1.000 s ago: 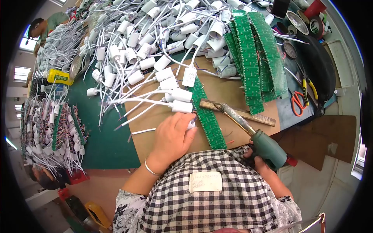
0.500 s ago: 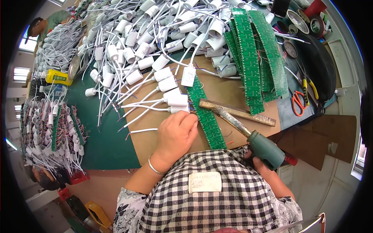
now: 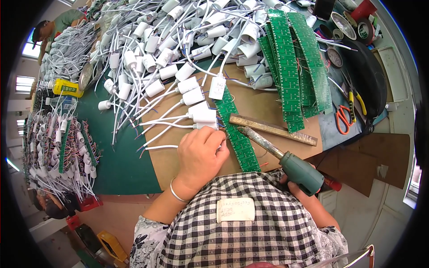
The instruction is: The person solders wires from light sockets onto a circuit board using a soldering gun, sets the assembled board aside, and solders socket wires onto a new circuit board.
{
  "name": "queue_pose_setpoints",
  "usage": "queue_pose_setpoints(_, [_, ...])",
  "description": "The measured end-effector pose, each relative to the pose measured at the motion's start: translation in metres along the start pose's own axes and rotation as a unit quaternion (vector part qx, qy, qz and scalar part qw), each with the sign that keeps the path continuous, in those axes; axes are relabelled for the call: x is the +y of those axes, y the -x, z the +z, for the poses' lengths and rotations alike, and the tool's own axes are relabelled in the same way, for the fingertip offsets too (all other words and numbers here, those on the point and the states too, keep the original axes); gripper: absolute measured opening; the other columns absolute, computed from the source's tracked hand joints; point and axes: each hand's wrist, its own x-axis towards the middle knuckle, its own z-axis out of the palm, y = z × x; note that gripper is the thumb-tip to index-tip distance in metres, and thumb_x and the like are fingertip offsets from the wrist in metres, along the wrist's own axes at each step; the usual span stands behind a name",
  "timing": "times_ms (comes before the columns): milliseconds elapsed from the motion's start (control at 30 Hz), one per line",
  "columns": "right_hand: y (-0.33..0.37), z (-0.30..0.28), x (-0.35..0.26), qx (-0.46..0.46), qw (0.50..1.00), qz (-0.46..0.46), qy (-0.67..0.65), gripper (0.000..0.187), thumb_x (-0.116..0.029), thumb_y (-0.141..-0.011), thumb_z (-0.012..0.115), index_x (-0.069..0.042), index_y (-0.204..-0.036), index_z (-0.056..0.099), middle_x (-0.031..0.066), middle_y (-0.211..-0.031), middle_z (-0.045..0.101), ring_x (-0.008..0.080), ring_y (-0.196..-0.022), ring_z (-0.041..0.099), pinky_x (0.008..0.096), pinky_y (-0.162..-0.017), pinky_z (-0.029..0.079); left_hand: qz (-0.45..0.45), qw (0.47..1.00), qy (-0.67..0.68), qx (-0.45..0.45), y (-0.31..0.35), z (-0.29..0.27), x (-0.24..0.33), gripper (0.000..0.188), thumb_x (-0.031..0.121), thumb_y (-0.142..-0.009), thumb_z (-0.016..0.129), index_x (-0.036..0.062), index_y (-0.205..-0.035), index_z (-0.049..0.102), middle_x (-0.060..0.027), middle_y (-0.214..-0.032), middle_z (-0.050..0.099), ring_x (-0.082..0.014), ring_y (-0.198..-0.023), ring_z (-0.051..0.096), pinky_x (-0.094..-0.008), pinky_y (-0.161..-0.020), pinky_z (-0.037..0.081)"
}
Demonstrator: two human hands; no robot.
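Note:
My left hand [image 3: 202,152] is closed beside a green circuit board strip [image 3: 241,145]. A white cable [image 3: 161,147] runs into its fist, and whatever sits on the cable's end is mostly hidden by the fingers. In my right hand [image 3: 298,190], partly behind the handle, is a soldering iron [image 3: 300,172] with a thick green grip and metal barrel. Its tip points left over the strip, just below a worn metal-edged bar [image 3: 272,129] lying across it. White cylindrical lamp sockets [image 3: 204,115] with cables lie just beyond my left hand; another socket [image 3: 217,88] rests at the strip's far end.
A large heap of white cabled sockets [image 3: 165,58] covers the far table. Stacked green board strips [image 3: 283,67] stand at right, near orange-handled scissors [image 3: 343,119] and yellow-handled pliers [image 3: 359,102]. Wired assemblies [image 3: 62,152] and a yellow bottle [image 3: 67,88] are at left. Another person [image 3: 58,27] is far left.
The iron's tip has come off the bar, moving nearer to me and over the board strip. My left hand and its cable have shifted slightly left.

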Motion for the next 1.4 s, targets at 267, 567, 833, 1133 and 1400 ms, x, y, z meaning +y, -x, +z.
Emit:
queue_pose_setpoints(267, [0.002, 0.002, -0.001, 0.007, 1.0, 0.009, 0.017, 0.023, -0.011, -0.077, 0.061, 0.0, -0.097, 0.06, 0.0086, -0.082, 0.062, 0.0205, -0.072, 0.062, 0.0305, -0.069, 0.048, 0.04, 0.997, -0.059, -0.001, -0.004, 0.0, 0.001, 0.013, 0.009, -0.065, 0.066, 0.0115, -0.075, 0.058, -0.0014, -0.081, 0.051, -0.0208, -0.074, 0.051, -0.0348, -0.065, 0.039])
queue_pose_setpoints(567, [0.003, 0.003, 0.011, -0.001, 0.993, -0.059, 0.106, 0.025, -0.017, -0.079, 0.062, 0.002, -0.095, 0.059, 0.0064, -0.073, 0.061, 0.0166, -0.069, 0.06, 0.0293, -0.07, 0.046, 0.063, 0.995, -0.046, -0.054, -0.019, -0.006, 0.001, 0.013, 0.008, -0.064, 0.067, 0.0087, -0.073, 0.058, -0.0015, -0.104, 0.049, -0.0214, -0.102, 0.043, -0.0382, -0.085, 0.032])
queue_pose_setpoints(833, [0.001, 0.005, 0.006, 0.004, 0.995, -0.029, 0.098, 0.023, -0.011, -0.076, 0.063, 0.0, -0.095, 0.062, 0.0092, -0.082, 0.062, 0.0219, -0.072, 0.061, 0.0321, -0.069, 0.048, 0.057, 0.994, -0.05, -0.081, -0.02, -0.007, -0.002, 0.013, 0.009, -0.063, 0.068, 0.0092, -0.072, 0.059, -0.0008, -0.106, 0.048, -0.0207, -0.106, 0.042, -0.0403, -0.088, 0.029])
queue_pose_setpoints(1133, [-0.007, 0.001, 0.007, -0.04, 0.975, -0.116, 0.185, 0.026, -0.005, -0.069, 0.067, -0.002, -0.094, 0.064, 0.0121, -0.087, 0.062, 0.0263, -0.073, 0.062, 0.0313, -0.066, 0.049, 0.058, 0.993, -0.042, -0.089, -0.021, -0.008, -0.004, 0.012, 0.009, -0.064, 0.067, 0.0093, -0.072, 0.059, -0.001, -0.108, 0.049, -0.0219, -0.107, 0.042, -0.04, -0.089, 0.028])
queue_pose_setpoints(1400, [-0.002, 0.002, 0.005, -0.021, 0.99, -0.011, 0.137, 0.028, -0.024, -0.075, 0.064, -0.002, -0.091, 0.061, 0.008, -0.074, 0.062, 0.0219, -0.068, 0.06, 0.033, -0.066, 0.047, 0.058, 0.993, -0.043, -0.093, -0.02, -0.007, -0.006, 0.011, 0.008, -0.064, 0.067, 0.0093, -0.072, 0.059, -0.0014, -0.11, 0.05, -0.0228, -0.108, 0.041, -0.0399, -0.091, 0.027])
